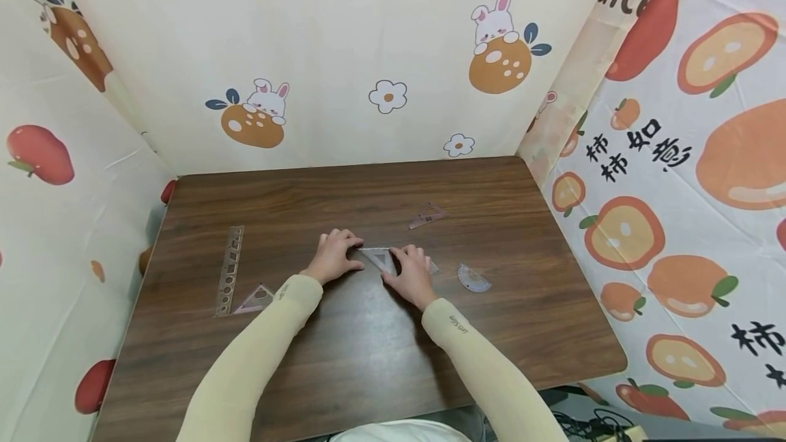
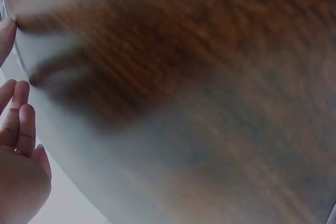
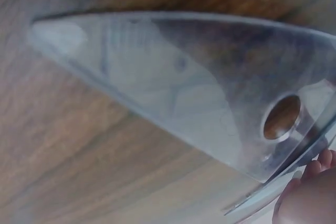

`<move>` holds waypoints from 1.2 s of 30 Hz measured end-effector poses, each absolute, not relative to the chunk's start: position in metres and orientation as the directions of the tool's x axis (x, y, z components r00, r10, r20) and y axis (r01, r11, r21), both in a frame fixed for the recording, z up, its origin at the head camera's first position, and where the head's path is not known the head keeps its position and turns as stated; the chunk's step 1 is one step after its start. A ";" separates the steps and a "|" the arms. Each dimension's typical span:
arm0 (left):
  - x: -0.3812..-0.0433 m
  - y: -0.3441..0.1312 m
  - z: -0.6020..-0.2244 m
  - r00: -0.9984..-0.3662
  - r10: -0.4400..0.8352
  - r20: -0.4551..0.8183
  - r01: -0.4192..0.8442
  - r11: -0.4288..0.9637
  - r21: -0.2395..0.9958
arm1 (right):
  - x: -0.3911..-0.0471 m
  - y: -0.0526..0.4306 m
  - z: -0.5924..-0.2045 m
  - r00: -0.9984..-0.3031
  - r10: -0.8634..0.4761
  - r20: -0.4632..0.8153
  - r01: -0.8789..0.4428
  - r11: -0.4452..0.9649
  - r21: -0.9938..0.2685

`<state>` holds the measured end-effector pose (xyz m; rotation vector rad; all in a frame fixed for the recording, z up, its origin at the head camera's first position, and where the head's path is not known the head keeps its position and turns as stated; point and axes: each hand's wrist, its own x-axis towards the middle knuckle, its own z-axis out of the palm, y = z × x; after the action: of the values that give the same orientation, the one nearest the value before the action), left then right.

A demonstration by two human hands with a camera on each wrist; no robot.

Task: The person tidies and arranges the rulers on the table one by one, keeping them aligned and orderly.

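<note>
Both hands work at a clear plastic set square [image 1: 382, 259] over the middle of the table, its long edge across the top and its point toward me. My left hand [image 1: 333, 256] holds its left corner between thumb and fingers. On the other side, my right hand [image 1: 413, 274] grips its right end, with thumb and forefinger at the edge. A second clear set square [image 3: 157, 72] with a round hole lies beside the right hand, which mostly hides it in the head view. Just right of that lies a clear protractor [image 1: 474, 278].
A small clear set square [image 1: 428, 215] lies farther back. To the left are a long clear ruler [image 1: 230, 271] with cut-out shapes and a triangle [image 1: 255, 299] with a round hole. Printed cloth [image 1: 387, 53] hangs behind the brown wooden table [image 1: 344, 374] and along its sides.
</note>
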<state>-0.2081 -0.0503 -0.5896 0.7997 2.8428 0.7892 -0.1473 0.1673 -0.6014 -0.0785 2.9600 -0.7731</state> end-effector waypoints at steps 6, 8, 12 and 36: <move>-0.204 -0.051 -0.593 -0.871 0.490 0.032 0.437 0.743 0.508 | -0.147 0.165 -0.601 -0.996 -0.062 -0.065 -0.023 0.879 -0.476; -0.203 -0.052 -0.594 -0.874 0.485 0.028 0.430 0.745 0.511 | -0.146 0.164 -0.600 -0.997 -0.044 -0.058 -0.011 0.883 -0.470; -0.202 -0.052 -0.596 -0.879 0.476 0.027 0.417 0.742 0.525 | -0.144 0.161 -0.599 -1.000 -0.012 -0.020 -0.002 0.894 -0.448; -0.190 -0.040 -0.590 -0.921 0.385 -0.055 0.298 0.788 0.540 | -0.142 0.149 -0.593 -0.996 0.086 0.003 0.076 0.891 -0.447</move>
<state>-0.1902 -0.0398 -0.5895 0.5419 2.8154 0.8096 -0.1423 0.1494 -0.5926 0.1319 3.0770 -0.7266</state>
